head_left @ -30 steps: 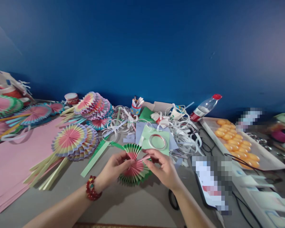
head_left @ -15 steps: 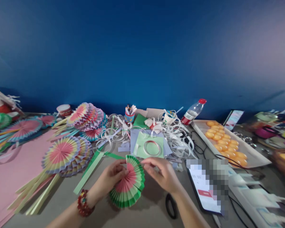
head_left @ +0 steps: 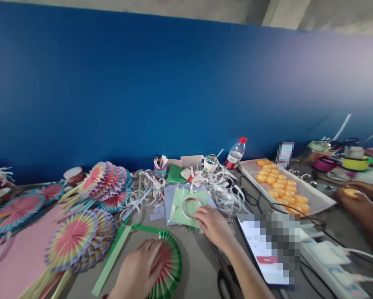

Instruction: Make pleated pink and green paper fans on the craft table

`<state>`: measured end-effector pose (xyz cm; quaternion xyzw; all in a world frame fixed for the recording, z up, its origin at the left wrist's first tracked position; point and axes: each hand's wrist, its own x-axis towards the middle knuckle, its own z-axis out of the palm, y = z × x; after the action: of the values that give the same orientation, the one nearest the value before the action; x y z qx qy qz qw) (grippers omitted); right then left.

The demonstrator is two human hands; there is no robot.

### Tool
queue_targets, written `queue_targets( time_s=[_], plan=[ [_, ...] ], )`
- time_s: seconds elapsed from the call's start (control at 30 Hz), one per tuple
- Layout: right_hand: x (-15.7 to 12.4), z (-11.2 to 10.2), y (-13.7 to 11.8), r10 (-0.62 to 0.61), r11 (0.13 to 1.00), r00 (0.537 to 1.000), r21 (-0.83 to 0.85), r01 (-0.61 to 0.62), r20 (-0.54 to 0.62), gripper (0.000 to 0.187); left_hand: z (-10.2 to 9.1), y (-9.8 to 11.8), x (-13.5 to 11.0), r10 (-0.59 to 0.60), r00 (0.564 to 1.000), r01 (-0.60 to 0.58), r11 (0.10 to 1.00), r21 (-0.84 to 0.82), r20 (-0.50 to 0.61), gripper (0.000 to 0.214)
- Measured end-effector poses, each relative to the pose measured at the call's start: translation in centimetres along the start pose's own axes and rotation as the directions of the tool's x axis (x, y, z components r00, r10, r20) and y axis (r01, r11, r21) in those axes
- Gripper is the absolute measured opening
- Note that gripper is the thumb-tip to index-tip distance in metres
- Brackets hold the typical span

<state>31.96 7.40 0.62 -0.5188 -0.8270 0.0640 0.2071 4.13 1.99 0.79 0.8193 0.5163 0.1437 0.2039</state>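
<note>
My left hand (head_left: 139,268) is closed on a round pleated paper fan (head_left: 170,263), pink in the middle with a green rim, low over the table. The hand covers the fan's left part. My right hand (head_left: 213,226) reaches forward, its fingers curled at the right edge of a clear, ring-shaped roll of tape (head_left: 192,208). The roll lies on light green paper (head_left: 180,207). Black-handled scissors (head_left: 225,282) lie beside my right forearm. Green paper strips (head_left: 111,261) lie left of the fan.
Finished fans (head_left: 72,238) are stacked on the left. White paper scraps (head_left: 225,187), a bottle (head_left: 236,153) and a pen cup (head_left: 160,168) stand or lie behind. On the right are a phone (head_left: 257,249), a tray (head_left: 323,203) of orange eggs, a power strip (head_left: 332,265) and another person's hands (head_left: 357,203).
My right hand has left the fan's edge and moved forward to the tape roll. My left hand stays on the fan, now more over it. The camera view has tilted up and turned right.
</note>
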Motion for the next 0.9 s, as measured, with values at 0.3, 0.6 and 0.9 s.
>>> queue_targets(
  time_s=[0.3, 0.6, 0.9],
  plan=[
    [0.0, -2.1, 0.0, -0.058, 0.953, 0.996, 0.294, 0.076, -0.069, 0.015, -4.4, 1.5, 4.4, 0.179, 0.981, -0.18, 0.984, -0.012, -0.077, 0.034],
    [-0.3, -2.2, -1.0, -0.193, 0.895, 0.937, 0.34, 0.29, -0.291, 0.006, -3.7, 2.6, 8.7, 0.494, 0.857, -0.502, 0.864, -0.025, -0.147, 0.015],
    [-0.1, -1.3, -2.2, -0.055, 0.781, 0.931, 0.566, 0.265, -0.36, 0.01, -4.3, 2.3, 7.1, 0.314, 0.939, -0.345, 0.867, -0.36, -0.143, 0.013]
  ],
)
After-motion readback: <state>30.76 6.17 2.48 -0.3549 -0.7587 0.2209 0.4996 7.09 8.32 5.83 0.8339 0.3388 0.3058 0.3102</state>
